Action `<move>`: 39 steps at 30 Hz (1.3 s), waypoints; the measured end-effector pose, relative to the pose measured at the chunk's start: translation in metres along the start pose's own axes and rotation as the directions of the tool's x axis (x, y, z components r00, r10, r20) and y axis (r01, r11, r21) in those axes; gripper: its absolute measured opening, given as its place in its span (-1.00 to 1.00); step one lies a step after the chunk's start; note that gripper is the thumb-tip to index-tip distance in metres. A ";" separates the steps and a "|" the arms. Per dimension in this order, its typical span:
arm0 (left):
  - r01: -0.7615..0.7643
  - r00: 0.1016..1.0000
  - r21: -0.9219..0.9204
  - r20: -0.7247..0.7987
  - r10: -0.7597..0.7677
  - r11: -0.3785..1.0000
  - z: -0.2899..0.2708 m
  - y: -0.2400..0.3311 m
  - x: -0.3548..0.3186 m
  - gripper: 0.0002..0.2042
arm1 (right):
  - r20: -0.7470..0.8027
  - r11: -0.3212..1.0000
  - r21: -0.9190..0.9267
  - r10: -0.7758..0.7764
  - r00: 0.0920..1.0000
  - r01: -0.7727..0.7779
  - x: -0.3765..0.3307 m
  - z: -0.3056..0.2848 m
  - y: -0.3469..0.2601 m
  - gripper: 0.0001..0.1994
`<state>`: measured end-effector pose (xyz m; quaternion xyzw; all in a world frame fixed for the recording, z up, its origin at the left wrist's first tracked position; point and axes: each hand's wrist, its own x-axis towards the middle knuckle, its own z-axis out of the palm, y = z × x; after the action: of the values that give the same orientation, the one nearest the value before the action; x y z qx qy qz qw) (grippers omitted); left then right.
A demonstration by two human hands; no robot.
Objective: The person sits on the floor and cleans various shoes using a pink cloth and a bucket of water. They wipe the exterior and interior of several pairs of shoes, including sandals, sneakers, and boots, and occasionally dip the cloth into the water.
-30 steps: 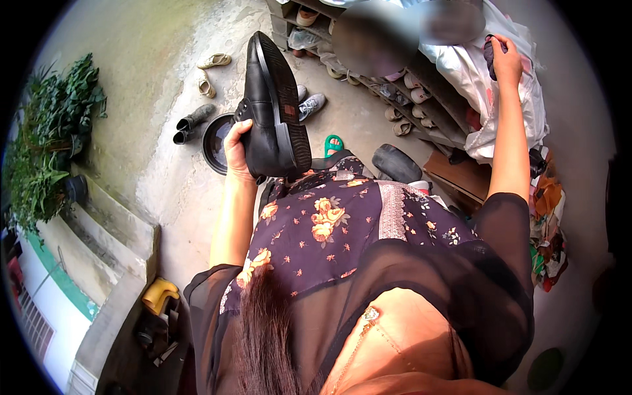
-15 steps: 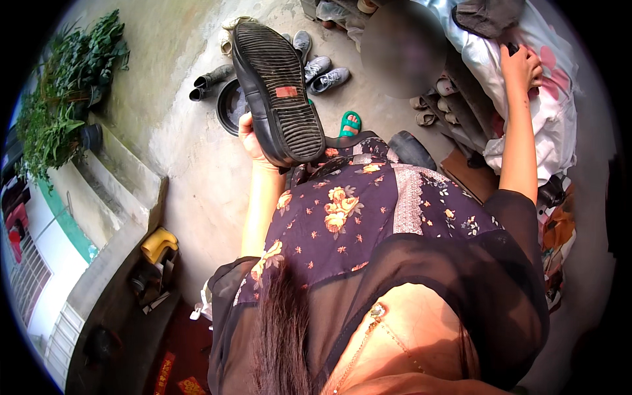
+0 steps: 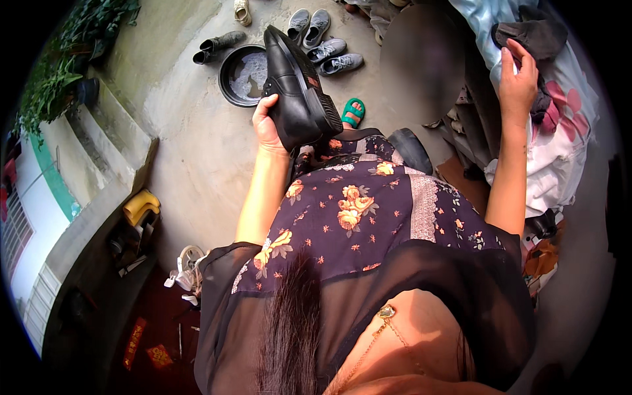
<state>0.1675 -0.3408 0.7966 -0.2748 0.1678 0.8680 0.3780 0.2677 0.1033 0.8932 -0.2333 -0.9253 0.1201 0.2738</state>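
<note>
A black leather shoe is in my left hand, whose fingers and thumb wrap around its heel end. Its toe points up and away from me, and its side upper and ribbed sole edge both show. My right hand is raised at the right with fingers stretched out and nothing visible in it. Just beyond those fingertips lies a dark grey cloth piece on a pile of light fabric. Dark and pink cloth lies beside the right wrist.
A black basin with sudsy water stands on the concrete floor ahead. Grey sneakers and dark boots are near it. A green sandal is close to my lap. Concrete steps and yellow boots are at left.
My left hand has turned the shoe from sole-facing to its side. My right hand, earlier curled over something dark on the fabric pile, has lifted and its fingers have straightened.
</note>
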 end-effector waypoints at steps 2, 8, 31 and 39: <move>0.011 1.000 0.060 -0.026 -0.009 0.998 -0.015 0.002 0.008 -0.60 | 0.548 0.736 0.476 0.180 0.817 -0.481 -0.040 0.054 -0.051 -0.67; 0.004 0.960 0.139 -0.276 0.035 0.990 -0.084 0.032 0.028 -0.60 | 0.990 0.412 -0.015 -0.125 -0.073 -0.911 -0.130 0.158 -0.217 -0.21; -0.100 0.769 0.629 -0.443 0.461 0.771 -0.446 0.296 0.137 -0.13 | 0.956 0.907 0.262 -0.199 0.213 -0.330 -0.331 0.574 -0.441 -0.16; 0.042 0.689 0.793 -0.464 0.556 0.608 -0.536 0.330 0.198 -0.40 | 0.913 0.811 0.408 -0.370 0.172 -0.419 -0.380 0.737 -0.384 -0.53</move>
<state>-0.0034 -0.7134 0.2796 -0.3567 0.6767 0.6026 0.2273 -0.0060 -0.4864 0.2510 -0.0186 -0.7842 0.5229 -0.3336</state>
